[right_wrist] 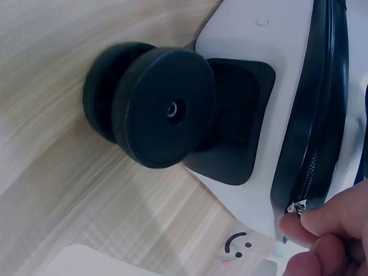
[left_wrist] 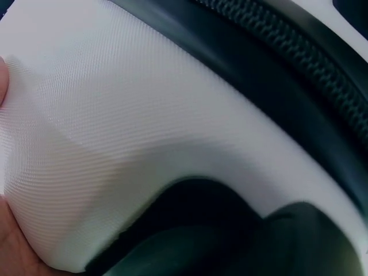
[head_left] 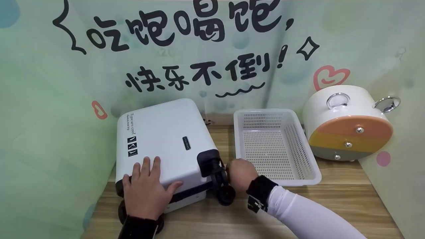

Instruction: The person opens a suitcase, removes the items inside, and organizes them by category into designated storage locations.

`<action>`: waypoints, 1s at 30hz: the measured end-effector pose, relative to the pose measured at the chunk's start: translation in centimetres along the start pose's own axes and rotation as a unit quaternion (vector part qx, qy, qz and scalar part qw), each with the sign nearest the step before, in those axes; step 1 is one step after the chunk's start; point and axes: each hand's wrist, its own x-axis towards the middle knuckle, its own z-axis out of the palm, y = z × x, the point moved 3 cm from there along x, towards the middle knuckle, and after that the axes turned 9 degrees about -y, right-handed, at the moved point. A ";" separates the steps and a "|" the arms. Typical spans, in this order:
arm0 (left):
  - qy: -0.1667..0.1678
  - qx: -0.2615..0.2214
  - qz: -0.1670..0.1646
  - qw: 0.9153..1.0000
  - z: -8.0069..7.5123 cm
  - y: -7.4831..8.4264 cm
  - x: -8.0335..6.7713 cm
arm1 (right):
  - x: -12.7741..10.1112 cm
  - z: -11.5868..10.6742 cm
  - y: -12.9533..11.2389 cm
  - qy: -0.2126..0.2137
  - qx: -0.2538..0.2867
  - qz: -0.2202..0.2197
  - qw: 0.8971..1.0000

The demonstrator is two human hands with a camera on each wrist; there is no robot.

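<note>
A white hard-shell suitcase [head_left: 166,129] lies on its side on the wooden table, its black wheels toward the person. My left hand [head_left: 146,192] rests flat on top of the shell near the wheel end, fingers spread. In the right wrist view, the thumb and forefinger of my right hand [right_wrist: 339,230] pinch a small metal zipper pull [right_wrist: 297,207]. That pull sits on the black zipper [right_wrist: 313,167] along the suitcase's side, past a double caster wheel [right_wrist: 167,109]. The left wrist view shows the ribbed shell [left_wrist: 126,103] and zipper teeth [left_wrist: 287,46] close up.
Just right of my right hand stands a white perforated plastic basket [head_left: 317,177]. Behind it at the right is a white round-bodied case [head_left: 345,103] with a striped orange, yellow and grey front and metal handles. A printed pale green backdrop [head_left: 206,66] encloses the table.
</note>
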 end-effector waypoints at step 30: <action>-0.064 -0.071 -0.026 0.995 -1.9 -2.4 -0.7 | -0.5 0.4 0.4 0.024 0.022 0.035 0.999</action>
